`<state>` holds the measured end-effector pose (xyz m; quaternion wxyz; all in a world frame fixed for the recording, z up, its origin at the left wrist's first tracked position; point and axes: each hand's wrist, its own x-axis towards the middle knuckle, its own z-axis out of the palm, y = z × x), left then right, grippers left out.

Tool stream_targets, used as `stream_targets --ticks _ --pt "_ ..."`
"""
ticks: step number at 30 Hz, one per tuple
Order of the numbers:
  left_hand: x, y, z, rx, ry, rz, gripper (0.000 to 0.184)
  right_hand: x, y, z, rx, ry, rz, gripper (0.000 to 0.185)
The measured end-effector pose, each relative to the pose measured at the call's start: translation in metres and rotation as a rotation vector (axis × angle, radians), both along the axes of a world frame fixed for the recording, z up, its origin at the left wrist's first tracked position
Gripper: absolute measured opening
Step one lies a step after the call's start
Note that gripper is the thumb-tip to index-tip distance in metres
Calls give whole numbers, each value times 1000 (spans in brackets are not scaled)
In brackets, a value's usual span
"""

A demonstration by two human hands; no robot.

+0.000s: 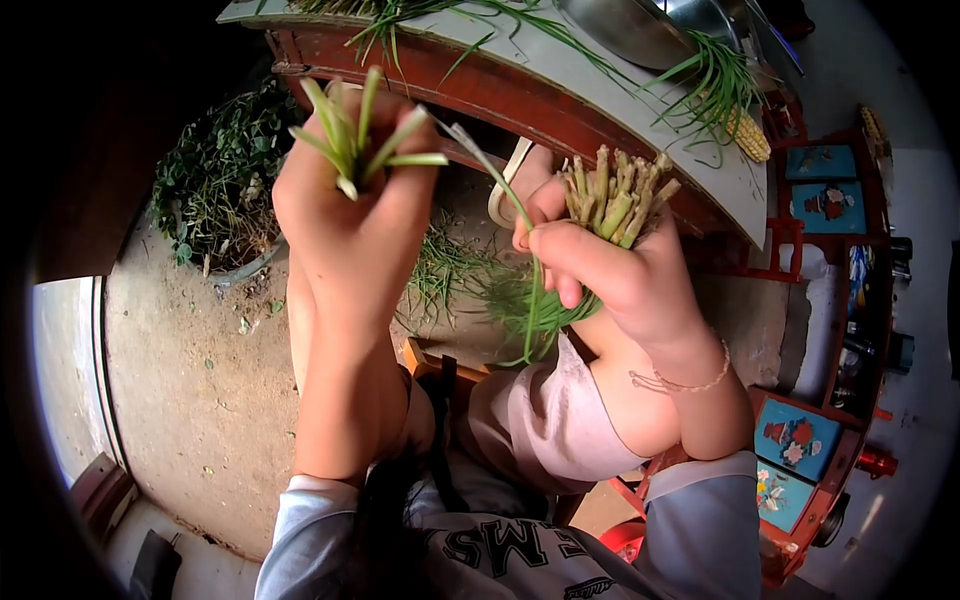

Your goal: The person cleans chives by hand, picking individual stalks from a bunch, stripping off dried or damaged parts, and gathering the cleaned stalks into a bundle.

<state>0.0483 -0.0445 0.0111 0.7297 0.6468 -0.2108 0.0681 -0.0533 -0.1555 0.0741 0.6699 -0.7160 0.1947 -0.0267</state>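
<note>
My left hand [355,210] is closed around several pale green chive stalks [347,140], whose whitish ends stick out between thumb and fingers. My right hand [620,260] grips a thick bundle of chives [610,200] with brownish root ends upward. Between that hand's thumb and forefinger a single chive stalk [512,200] is pinched, its pale end pointing up toward my left hand. Green leaves [545,310] hang below the right hand, above my lap. The two hands are apart, raised in front of the table edge.
A table [560,75] with a red frame bears loose chives [715,85], a metal bowl [625,30] and a corn cob [748,135]. Cut greens [445,265] lie on the floor. At left stands a tub of leafy plants [225,180]; at right, a painted cabinet [830,205].
</note>
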Motion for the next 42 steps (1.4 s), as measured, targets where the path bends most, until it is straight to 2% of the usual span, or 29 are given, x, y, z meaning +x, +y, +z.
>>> stream_targets --ticks 3,4,9,12,13,15,19,21,23,33,35,36,38,42 --pt "13 1 -7 23 -48 113 3 -2 0 1 14 13 -7 8" --pt "14 1 -6 13 40 141 4 -2 0 1 23 2 -25 8" --pt "25 7 -5 29 93 190 6 -3 1 4 59 18 -67 10" --pt "17 7 3 -51 155 -44 11 -3 1 5 45 4 -53 10" --pt "14 10 7 -53 155 -44 11 -3 1 6 49 8 -57 10" --pt "2 15 20 -93 292 -439 11 -3 2 6 53 13 -60 10" --pt "-7 3 10 -110 89 -660 8 -4 0 0 57 -10 -33 8" --pt "-10 4 17 -78 75 -655 8 -4 -1 -2 74 -33 -13 8" --pt "-16 5 20 -133 255 -600 6 -4 1 -2 18 -57 -32 9" --pt "-15 -2 11 -232 212 -614 3 -3 0 -4 -12 -67 -42 10" --pt "-12 -1 10 -123 72 -600 17 -3 2 -3 35 -67 -60 11" --pt "-12 -1 9 -125 73 -601 17 -3 1 -3 33 -66 -61 11" --pt "-11 -2 7 -169 64 -621 5 -3 0 -4 33 -77 -15 12" --pt "-13 0 12 -139 89 -615 3 -5 1 -2 -6 -84 13 13"
